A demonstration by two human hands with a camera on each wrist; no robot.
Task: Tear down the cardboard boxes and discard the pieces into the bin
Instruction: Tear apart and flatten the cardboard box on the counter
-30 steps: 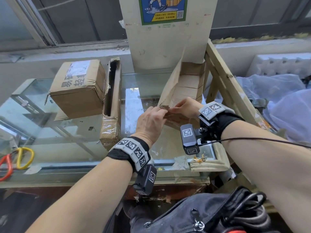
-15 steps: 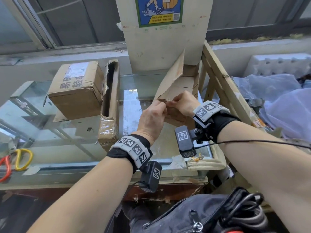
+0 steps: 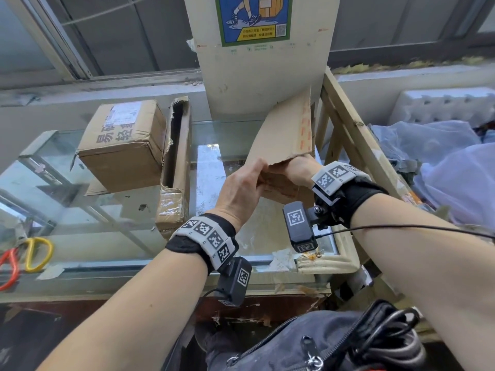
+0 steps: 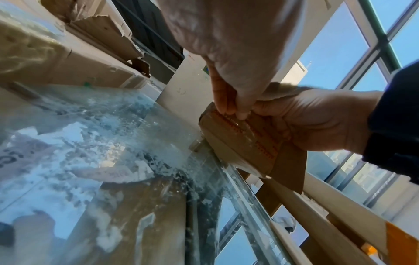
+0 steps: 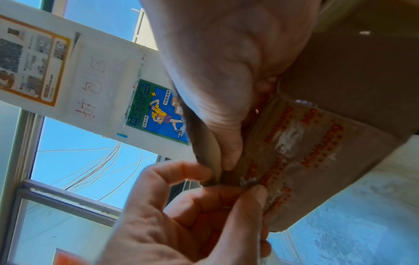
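Mid-tear: my left hand (image 3: 241, 183) and right hand (image 3: 300, 170) both pinch the taped cardboard box (image 3: 284, 135) at twelve o'clock; next, I'd say, pull apart.

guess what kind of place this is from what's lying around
Probably a parcel unpacking corner by a window: taped cardboard boxes sit on a glass counter, and a courier-themed poster hangs on the pillar.

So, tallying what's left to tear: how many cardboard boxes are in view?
3: a sealed brown labelled box back left on the glass, a torn narrow box beside it, and the opened one both hands grip. Others may be hidden.
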